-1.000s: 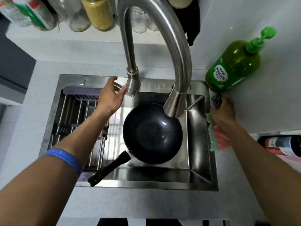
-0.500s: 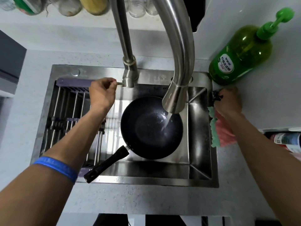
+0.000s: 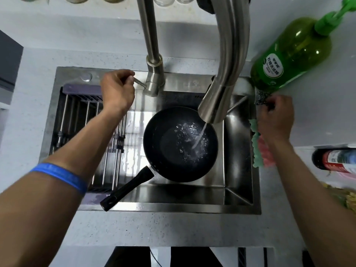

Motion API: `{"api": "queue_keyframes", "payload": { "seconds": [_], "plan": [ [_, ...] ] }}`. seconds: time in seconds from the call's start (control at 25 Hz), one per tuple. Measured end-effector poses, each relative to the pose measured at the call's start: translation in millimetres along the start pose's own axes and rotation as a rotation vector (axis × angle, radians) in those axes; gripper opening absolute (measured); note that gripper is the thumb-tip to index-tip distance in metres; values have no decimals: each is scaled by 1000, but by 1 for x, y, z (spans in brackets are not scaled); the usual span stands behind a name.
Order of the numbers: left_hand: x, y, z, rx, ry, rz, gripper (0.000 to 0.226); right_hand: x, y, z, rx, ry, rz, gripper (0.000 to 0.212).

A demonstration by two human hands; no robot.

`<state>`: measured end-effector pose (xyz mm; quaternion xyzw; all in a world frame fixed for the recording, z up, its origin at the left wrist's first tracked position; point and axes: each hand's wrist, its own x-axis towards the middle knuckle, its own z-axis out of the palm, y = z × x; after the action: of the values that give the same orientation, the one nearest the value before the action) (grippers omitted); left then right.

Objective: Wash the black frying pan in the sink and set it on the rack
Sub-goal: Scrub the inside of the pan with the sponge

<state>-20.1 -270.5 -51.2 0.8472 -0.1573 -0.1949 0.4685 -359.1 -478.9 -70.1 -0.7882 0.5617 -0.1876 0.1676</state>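
Round black frying pan [image 3: 179, 145] sits upright in the stainless steel sink basin [image 3: 238, 170], right of centre, its straight black handle [image 3: 128, 187] angled toward the near-left rim. A thin stream of water falls from the brushed-steel gooseneck faucet [image 3: 229, 54] into the pan's right half; water pools and bubbles inside. Left hand [image 3: 117, 91], fingers curled, grips the small metal faucet lever [image 3: 139, 82] beside the faucet base; a blue wristband [image 3: 59, 177] circles that forearm. Metal roll-up rack with purple end bars [image 3: 81, 116] spans the sink's left part, partly covered by the left arm. Right hand [image 3: 275, 120] hovers over the sink's right rim, fingers curled on a dark wire scouring pad [image 3: 261, 96]. Under that hand lie a green cloth [image 3: 255, 149] and a pink cloth [image 3: 266, 155], partly hidden. Green pump bottle of dish soap [image 3: 290, 54] stands at the far-right corner, just behind the pad. Pale speckled countertop [image 3: 154, 228] surrounds the sink; jars line a shelf at the top edge, cut off. A dark bottle with a red label [image 3: 335, 160] lies at far right.
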Motion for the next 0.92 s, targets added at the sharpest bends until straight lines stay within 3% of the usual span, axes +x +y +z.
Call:
{"api": "queue_keyframes", "payload": {
  "seconds": [0.08, 0.16, 0.32, 0.36, 0.48, 0.64, 0.72, 0.8, 0.92],
  "plan": [
    [-9, -5, -5, -117, -25, -52, 24, -51, -9, 7, 149, 1, -4, 14],
    [-42, -31, -15, -47, -124, -111, 32, -107, -13, 31, 169, -84, -32, 11],
    [-168, -117, -18, 805, -688, -205, 69, -170, -41, 145, -118, -448, -31, 11],
    [-190, -132, -13, 998, -737, -153, 69, -177, -58, 176, -145, -562, -70, 15],
    [-184, -148, -3, 1172, -700, -44, 52, -179, -64, 222, -109, -861, -231, 43],
    [-169, -146, -4, 1113, -731, -91, 45, -205, -33, 198, -480, -918, -395, 57],
    [-172, -151, -1, 1113, -700, -65, 38, -193, -46, 219, -271, -918, -458, 60],
    [-171, -162, 2, 1077, -685, -91, 33, -151, -44, 237, -130, -1000, -246, 63],
    [-169, -159, 1, 1064, -684, -116, 30, -148, -14, 208, -179, -1114, -127, 68]
  ]
}}
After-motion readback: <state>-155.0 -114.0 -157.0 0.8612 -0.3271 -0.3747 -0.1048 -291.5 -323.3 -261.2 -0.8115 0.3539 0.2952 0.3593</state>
